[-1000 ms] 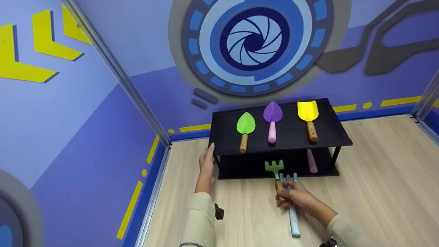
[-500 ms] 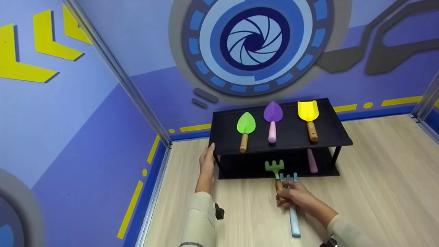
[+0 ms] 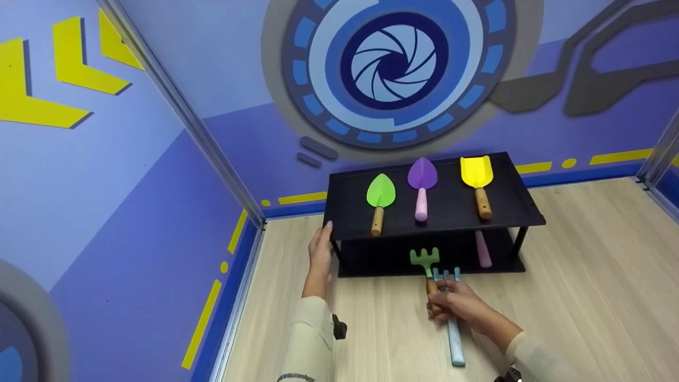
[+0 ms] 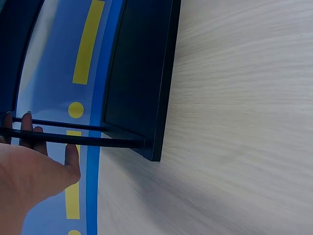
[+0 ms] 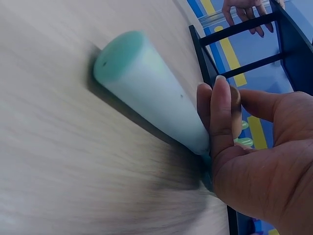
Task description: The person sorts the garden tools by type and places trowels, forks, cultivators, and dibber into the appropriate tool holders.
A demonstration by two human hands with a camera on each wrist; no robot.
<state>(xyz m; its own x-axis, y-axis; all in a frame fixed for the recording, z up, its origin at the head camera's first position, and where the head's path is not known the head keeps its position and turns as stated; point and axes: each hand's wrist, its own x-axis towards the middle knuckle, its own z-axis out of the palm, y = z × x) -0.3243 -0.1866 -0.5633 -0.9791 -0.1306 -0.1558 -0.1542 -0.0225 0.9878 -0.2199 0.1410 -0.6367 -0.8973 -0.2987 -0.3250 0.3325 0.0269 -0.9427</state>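
In the head view my right hand [image 3: 451,302] pinches the wooden handle of a green hand rake [image 3: 424,258]. Its prongs point at the lower tier of a black two-tier rack [image 3: 350,212]. Below that hand a light blue hand rake [image 3: 454,342] lies on the table; its thick handle [image 5: 151,93] looms large in the right wrist view. My left hand [image 3: 320,249] rests against the rack's left side. Seen from the left wrist, its fingers stand extended by the thin side post [image 4: 98,141], not curled round it.
On the upper tier lie a green trowel [image 3: 381,191], a purple trowel [image 3: 422,174] and a yellow shovel [image 3: 476,171]. A pink handle [image 3: 482,249] sticks out of the lower tier at right, its head hidden. Printed wall panels [image 3: 228,143] stand behind and to the left.
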